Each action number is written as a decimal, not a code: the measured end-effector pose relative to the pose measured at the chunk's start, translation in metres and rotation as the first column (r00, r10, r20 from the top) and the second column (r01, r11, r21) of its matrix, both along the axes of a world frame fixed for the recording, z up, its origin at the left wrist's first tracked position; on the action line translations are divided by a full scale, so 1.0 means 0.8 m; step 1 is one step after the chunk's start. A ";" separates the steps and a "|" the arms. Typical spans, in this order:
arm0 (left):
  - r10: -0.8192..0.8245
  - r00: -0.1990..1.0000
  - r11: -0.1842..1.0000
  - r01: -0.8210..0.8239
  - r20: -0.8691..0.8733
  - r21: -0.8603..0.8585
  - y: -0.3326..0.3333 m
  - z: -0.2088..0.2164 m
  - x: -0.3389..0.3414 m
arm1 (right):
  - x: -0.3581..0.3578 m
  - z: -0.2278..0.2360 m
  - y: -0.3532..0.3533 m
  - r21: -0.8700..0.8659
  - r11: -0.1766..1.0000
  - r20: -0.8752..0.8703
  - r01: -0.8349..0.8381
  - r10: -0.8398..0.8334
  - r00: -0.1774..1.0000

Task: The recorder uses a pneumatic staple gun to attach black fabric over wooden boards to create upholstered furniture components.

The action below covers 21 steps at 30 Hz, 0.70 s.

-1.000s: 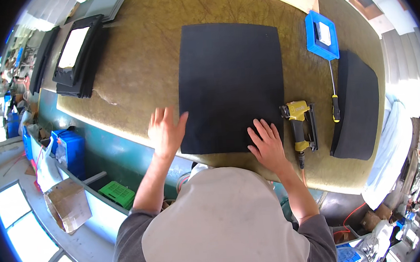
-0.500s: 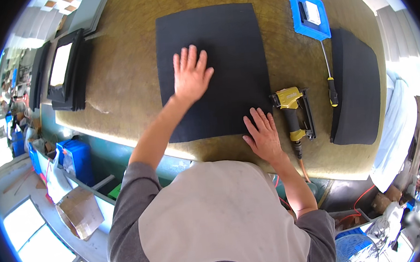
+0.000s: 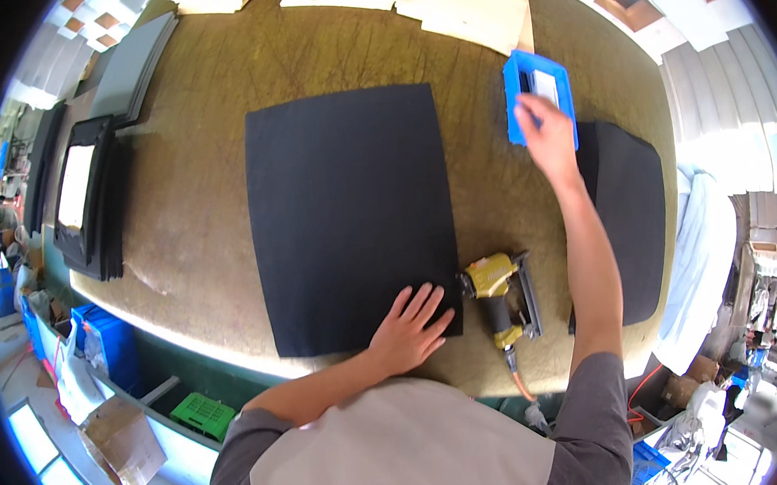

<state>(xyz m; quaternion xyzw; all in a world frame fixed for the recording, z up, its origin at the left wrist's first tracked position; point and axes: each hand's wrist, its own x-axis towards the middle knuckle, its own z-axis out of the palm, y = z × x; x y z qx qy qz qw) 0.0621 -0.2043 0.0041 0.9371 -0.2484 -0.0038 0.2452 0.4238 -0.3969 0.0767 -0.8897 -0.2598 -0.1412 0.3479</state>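
A rectangular black sheet [image 3: 350, 209] lies flat on the worn brown tabletop. My left hand [image 3: 412, 328] rests on the sheet's near right corner, fingers spread. Over the near part of a small blue tray [image 3: 513, 126] at the far right is my right hand [image 3: 550, 138], its fingers bent and the thumb apart from them; nothing shows in it. In the tray are a white box [image 3: 545, 85] and dark pieces, partly covered by this hand. A yellow and black pneumatic stapler [image 3: 498, 300] with an orange hose lies beside the sheet's right edge.
Dark, curved-edged panels [image 3: 630, 217] lie right of my forearm. Black frames [image 3: 88, 200] and grey sheets [image 3: 133, 67] are stacked at the left. Pale wooden boards [image 3: 467, 7] line the far edge. Light blue cloth [image 3: 692, 266] hangs beyond the right edge.
My right hand has left the sheet's near right edge for the blue tray. My left hand has come back to the near right corner. The view has shifted; my right arm now hides the screwdriver.
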 end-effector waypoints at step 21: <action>-0.002 0.991 0.999 -0.002 -0.136 -0.032 -0.002 -0.003 0.002 | 0.336 -0.023 0.004 -0.178 0.967 -0.729 0.181 -0.253 0.636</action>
